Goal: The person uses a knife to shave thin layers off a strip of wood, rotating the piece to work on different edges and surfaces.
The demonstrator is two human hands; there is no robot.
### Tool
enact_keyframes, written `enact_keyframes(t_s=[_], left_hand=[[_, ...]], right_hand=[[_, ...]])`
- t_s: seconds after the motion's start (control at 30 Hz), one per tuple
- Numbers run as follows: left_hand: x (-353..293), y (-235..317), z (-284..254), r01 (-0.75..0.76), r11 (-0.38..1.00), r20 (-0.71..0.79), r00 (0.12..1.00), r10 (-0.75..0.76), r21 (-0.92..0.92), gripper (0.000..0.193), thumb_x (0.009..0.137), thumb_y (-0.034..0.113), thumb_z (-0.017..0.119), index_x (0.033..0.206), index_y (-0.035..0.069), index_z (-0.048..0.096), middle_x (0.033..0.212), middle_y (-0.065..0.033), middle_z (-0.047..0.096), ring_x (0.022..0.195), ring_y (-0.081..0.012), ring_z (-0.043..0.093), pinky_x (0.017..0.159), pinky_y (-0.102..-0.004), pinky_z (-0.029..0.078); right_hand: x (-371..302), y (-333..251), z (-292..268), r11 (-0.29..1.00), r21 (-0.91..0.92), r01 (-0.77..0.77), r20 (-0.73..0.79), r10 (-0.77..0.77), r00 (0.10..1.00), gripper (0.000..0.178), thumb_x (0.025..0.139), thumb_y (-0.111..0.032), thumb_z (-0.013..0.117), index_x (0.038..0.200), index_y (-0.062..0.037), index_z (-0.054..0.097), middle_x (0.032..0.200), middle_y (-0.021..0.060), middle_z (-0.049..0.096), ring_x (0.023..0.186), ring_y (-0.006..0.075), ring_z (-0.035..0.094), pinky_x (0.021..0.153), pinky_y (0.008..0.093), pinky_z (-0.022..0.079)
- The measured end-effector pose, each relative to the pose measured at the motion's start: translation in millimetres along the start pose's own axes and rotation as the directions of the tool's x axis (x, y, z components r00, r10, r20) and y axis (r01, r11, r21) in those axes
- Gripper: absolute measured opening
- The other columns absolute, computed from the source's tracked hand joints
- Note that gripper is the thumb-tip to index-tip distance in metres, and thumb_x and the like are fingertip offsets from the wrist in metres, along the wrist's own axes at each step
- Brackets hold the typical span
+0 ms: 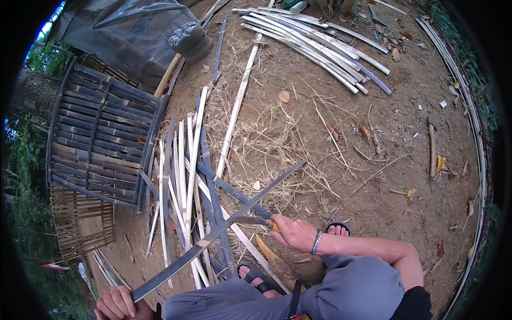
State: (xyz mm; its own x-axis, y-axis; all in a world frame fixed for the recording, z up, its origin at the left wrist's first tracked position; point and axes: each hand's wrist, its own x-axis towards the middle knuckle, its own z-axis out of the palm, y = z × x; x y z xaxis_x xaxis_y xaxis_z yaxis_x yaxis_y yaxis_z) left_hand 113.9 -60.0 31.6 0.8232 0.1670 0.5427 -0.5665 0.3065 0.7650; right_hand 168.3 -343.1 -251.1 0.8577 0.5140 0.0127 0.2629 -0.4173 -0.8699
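Holds the dark strip [178, 261] aslant above the ground [384, 176], with the fingers of the left hand [116, 303] clamped round its near end. Grips a knife [253, 219] in the right hand [295, 233], with fingers closed on the handle [274, 226]. Seems to touch the strip's middle with the blade. Has a pile [184, 184] below, beside the panel's [101, 133] right edge.

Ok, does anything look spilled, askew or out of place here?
Pale shavings lie strewn loosely over the dirt, which looks untidy. The near strips on the left cross at odd angles, unlike the more aligned far bundle. No damage stands out.
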Motion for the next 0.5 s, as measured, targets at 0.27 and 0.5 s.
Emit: enact_keyframes(t_s=[0.27, 0.5], left_hand=[[0.1, -2.0, 10.5, -0.007, 0.999, 0.055, 0.998, 0.010, -0.042, 0.049, 0.093, 0.014, 0.045, 0.046, 0.016, 0.031, 0.038, 0.0042, 0.033, 0.030, -0.0043, 0.027, 0.035, -0.0161, 0.033], [-2.9, -2.6, 11.2, 0.003, 0.997, 0.066, 0.998, 0.002, -0.076, 0.049, 0.092, 0.013, 0.046, 0.046, 0.017, 0.032, 0.037, 0.0047, 0.033, 0.030, -0.0036, 0.029, 0.034, -0.0156, 0.034]], right_hand=[[-14.6, 15.8, 11.7, 0.992, -0.082, 0.095, -0.042, -0.099, 0.994, 0.039, 0.091, -0.030, 0.056, 0.118, -0.0050, 0.044, 0.083, 0.0157, 0.057, 0.059, 0.0359, 0.061, 0.050, 0.0449, 0.051], [10.3, 3.6, -1.1, 0.997, -0.037, 0.066, -0.145, -0.071, 0.987, 0.040, 0.092, -0.027, 0.056, 0.122, -0.0039, 0.042, 0.082, 0.0182, 0.057, 0.060, 0.0375, 0.061, 0.051, 0.0461, 0.050]])
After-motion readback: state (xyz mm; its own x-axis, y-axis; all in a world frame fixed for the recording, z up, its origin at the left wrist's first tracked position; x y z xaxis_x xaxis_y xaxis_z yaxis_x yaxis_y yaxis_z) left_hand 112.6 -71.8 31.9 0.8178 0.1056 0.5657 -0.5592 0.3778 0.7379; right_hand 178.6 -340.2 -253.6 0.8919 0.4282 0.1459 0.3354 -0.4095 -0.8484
